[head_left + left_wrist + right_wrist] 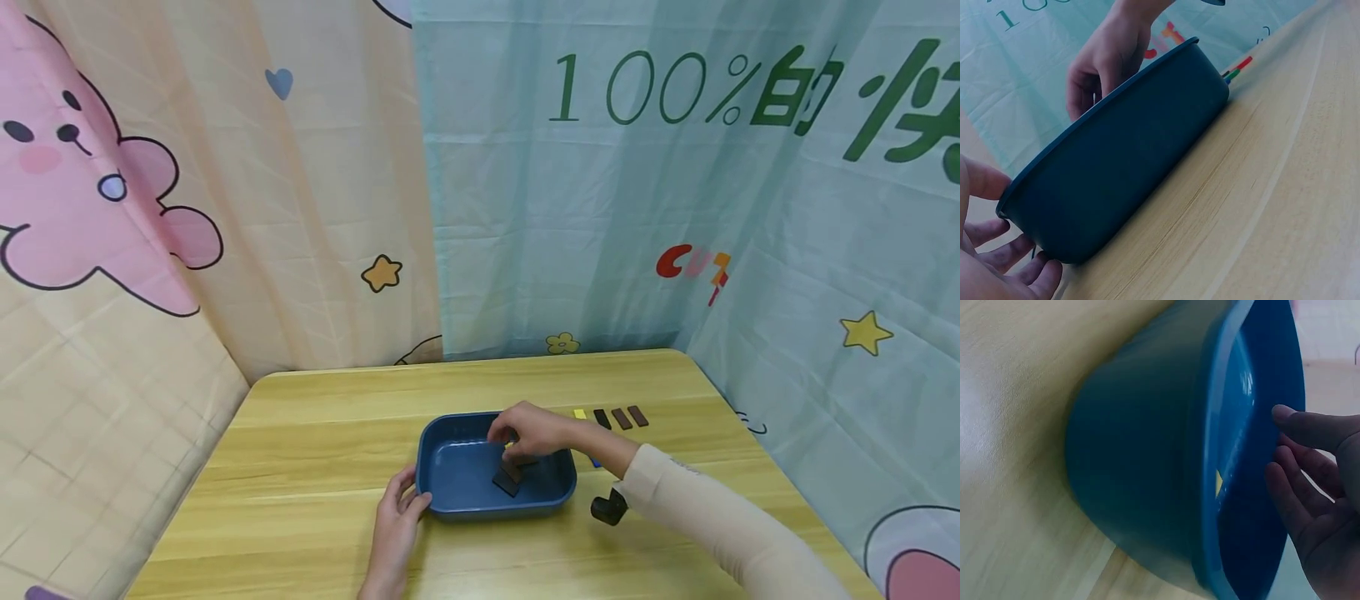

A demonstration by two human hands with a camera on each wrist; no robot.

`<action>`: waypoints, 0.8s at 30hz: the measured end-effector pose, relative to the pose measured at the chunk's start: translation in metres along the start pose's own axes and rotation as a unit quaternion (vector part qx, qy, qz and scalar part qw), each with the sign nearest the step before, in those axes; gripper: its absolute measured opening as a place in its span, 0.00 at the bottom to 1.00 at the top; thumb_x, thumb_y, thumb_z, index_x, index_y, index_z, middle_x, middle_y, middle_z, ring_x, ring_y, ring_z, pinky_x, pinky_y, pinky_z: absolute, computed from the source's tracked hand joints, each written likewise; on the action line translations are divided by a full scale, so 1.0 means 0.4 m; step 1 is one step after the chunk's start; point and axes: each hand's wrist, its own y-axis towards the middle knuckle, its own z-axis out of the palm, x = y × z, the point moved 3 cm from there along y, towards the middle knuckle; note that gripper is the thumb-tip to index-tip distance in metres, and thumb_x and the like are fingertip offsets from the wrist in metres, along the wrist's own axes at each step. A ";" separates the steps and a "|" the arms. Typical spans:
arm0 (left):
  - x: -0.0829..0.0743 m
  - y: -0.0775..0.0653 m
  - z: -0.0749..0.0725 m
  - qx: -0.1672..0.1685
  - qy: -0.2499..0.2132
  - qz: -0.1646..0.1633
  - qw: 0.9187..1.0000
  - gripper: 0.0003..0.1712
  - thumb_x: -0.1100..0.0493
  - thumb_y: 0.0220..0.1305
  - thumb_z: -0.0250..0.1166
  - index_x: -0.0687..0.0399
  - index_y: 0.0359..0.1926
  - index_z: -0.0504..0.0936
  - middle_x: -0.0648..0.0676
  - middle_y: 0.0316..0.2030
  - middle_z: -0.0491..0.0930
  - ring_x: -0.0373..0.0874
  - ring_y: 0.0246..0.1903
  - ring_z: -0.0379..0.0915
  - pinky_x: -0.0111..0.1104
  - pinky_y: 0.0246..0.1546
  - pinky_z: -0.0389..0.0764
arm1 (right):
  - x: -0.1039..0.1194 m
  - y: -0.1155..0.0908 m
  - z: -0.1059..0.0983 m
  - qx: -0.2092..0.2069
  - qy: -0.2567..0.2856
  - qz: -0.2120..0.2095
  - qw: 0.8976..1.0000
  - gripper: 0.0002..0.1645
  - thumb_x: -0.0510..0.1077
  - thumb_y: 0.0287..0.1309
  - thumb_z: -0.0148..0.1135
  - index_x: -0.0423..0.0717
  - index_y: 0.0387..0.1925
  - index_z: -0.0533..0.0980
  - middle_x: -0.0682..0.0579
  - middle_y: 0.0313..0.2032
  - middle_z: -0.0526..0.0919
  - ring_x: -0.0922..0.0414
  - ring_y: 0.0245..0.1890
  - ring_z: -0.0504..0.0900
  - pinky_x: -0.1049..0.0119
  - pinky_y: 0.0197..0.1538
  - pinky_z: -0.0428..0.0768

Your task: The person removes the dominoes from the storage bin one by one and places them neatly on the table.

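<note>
A blue plastic basin (450, 510) stands on the table. My left hand (395, 521) holds its left end, with fingers and thumb against the rim and outer wall, as the left wrist view (1007, 250) also shows. Over the basin's right half, my right hand (536, 429) reaches down inside the rim. Its thumb and fingers are apart with nothing visible between them in the right wrist view. Below it lie a black flat block (506, 482) and a brown block (512, 469). A bit of yellow (1219, 482) shows inside; the hand hides part of the contents.
Right of the basin, small flat blocks lie in a row: yellow (580, 413), black (602, 418) and two brown ones (621, 418). A blue piece (596, 462) shows partly under the right forearm. Printed curtains (555, 208) hang behind the wooden table (315, 467).
</note>
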 end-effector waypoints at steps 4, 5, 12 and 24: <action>0.000 -0.001 0.001 0.001 0.003 -0.004 1.000 0.31 0.69 0.72 0.58 0.70 0.73 0.64 0.70 0.68 0.65 0.65 0.66 0.65 0.33 0.55 0.77 | 0.002 0.017 0.017 0.033 -0.001 0.011 0.999 0.18 0.35 0.62 0.72 0.39 0.54 0.83 0.49 0.48 0.86 0.60 0.46 0.83 0.69 0.50 0.81; -0.001 -0.001 0.002 0.002 0.004 -0.005 1.000 0.31 0.69 0.72 0.58 0.70 0.73 0.64 0.70 0.68 0.65 0.65 0.66 0.65 0.33 0.55 0.77 | 0.002 0.020 0.020 0.041 -0.001 0.013 0.999 0.18 0.35 0.62 0.72 0.39 0.54 0.83 0.50 0.48 0.86 0.61 0.46 0.83 0.69 0.50 0.81; -0.004 0.000 0.001 0.005 0.005 -0.005 1.000 0.30 0.69 0.73 0.57 0.69 0.73 0.64 0.69 0.68 0.65 0.65 0.67 0.65 0.33 0.55 0.77 | -0.011 0.045 0.045 0.078 -0.010 0.012 0.997 0.17 0.36 0.59 0.75 0.47 0.51 0.85 0.59 0.46 0.85 0.65 0.46 0.81 0.70 0.51 0.80; -0.002 0.003 -0.002 0.001 0.010 -0.003 1.000 0.30 0.69 0.73 0.58 0.69 0.73 0.64 0.69 0.68 0.66 0.66 0.66 0.66 0.35 0.57 0.76 | -0.001 0.071 0.082 0.137 -0.059 0.004 0.989 0.27 0.39 0.45 0.85 0.49 0.49 0.86 0.61 0.45 0.82 0.70 0.44 0.79 0.76 0.51 0.77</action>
